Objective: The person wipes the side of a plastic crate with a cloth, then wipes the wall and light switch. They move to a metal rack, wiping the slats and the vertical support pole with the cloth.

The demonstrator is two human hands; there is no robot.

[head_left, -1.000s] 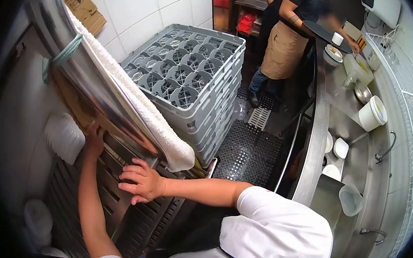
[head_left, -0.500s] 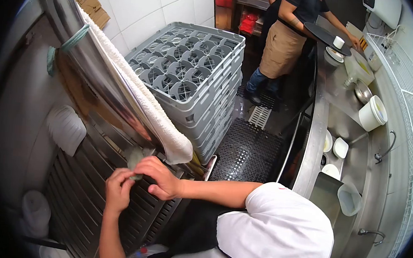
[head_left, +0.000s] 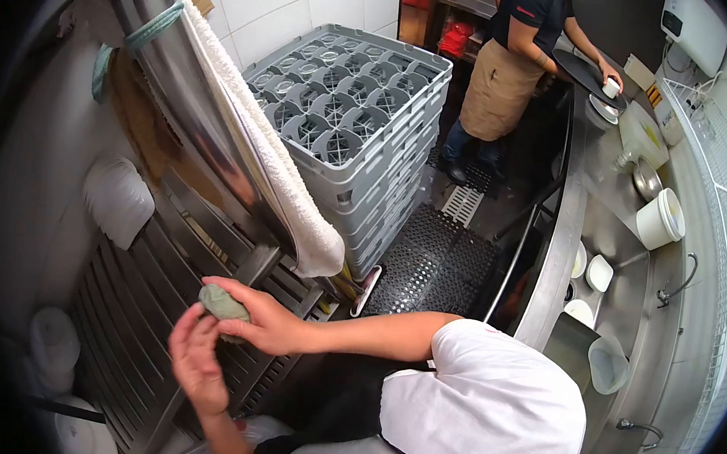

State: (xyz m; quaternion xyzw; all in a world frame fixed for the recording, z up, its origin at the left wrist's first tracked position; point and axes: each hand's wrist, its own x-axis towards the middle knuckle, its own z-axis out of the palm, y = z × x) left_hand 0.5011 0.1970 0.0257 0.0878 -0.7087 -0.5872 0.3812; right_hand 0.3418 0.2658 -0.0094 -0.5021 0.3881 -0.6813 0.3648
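My right hand (head_left: 266, 317) is closed around a crumpled grey-green wad (head_left: 223, 303), its thumb below and its fingers above. The wad looks like a thin, bunched-up cloth. Close by on the left is my left hand (head_left: 200, 359), open and slightly blurred, with bent fingers apart and fingertips right at the wad's edge. Both hands are over a slatted metal rack (head_left: 134, 312). A white towel (head_left: 255, 152) hangs along the shiny steel edge (head_left: 186, 105) just beyond them.
Stacked grey glass racks (head_left: 359, 168) stand ahead, beside a black floor mat (head_left: 437, 257). A co-worker in a tan apron (head_left: 497, 93) holds a black tray (head_left: 583, 78) at the counter. On the right, a steel sink (head_left: 628, 304) contains white dishes; a white bucket (head_left: 661, 218) stands beyond.
My left hand has opened and drawn slightly down from the wad, which is now bunched in my right hand. The co-worker's hand has reached the white cup on the tray. The view has shifted slightly.
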